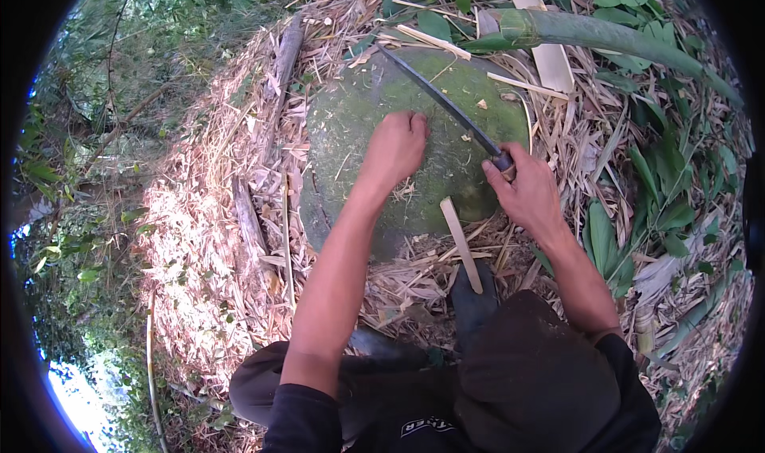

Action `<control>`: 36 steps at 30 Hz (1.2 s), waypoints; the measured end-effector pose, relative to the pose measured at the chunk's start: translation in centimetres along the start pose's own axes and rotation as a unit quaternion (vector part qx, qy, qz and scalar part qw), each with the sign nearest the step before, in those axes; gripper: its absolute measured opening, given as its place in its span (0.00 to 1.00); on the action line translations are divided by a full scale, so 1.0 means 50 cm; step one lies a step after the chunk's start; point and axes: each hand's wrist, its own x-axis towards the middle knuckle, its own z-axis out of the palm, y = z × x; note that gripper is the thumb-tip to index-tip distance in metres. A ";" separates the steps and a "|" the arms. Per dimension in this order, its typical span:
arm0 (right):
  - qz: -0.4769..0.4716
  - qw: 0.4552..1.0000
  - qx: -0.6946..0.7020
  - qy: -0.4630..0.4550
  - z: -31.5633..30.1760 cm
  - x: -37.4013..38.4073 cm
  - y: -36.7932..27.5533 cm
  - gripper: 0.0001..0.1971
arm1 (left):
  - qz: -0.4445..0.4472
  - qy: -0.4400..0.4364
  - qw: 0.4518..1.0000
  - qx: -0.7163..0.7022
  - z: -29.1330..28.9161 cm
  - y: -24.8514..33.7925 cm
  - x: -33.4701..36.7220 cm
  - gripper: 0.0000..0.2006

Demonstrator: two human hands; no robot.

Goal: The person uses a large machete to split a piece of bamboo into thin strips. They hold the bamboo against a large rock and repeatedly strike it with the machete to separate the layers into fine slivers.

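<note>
My right hand is closed round the dark handle of a long knife. Its narrow blade slants up and to the left, over the far part of a mossy green boulder. Above the middle of that boulder is my left hand, its fingers curled in; whatever they may hold is hidden. Between the two hands and nearer to me, a pale split bamboo strip leans with its lower end over my dark boot.
A green bamboo pole reaches in from the upper right above a wide pale slat. Dry leaves and shavings cover the ground. A weathered log lies left of the boulder. Leafy plants grow at the right.
</note>
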 end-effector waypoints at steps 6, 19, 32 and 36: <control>0.011 1.000 0.013 -0.013 -0.009 -0.013 -0.008 0.15 | 0.026 -0.079 0.991 0.100 0.007 -0.002 0.017 0.18; -0.059 0.998 -0.009 0.001 0.012 0.038 -0.025 0.12 | 0.062 -0.060 0.988 0.125 -0.011 0.005 0.055 0.18; -0.116 0.992 -0.042 0.038 0.018 0.052 -0.040 0.09 | 0.089 -0.109 0.978 0.155 -0.024 0.013 0.048 0.16; -0.111 0.991 -0.073 0.028 0.018 0.060 -0.037 0.10 | 0.061 -0.115 0.977 0.168 -0.029 0.040 0.049 0.17</control>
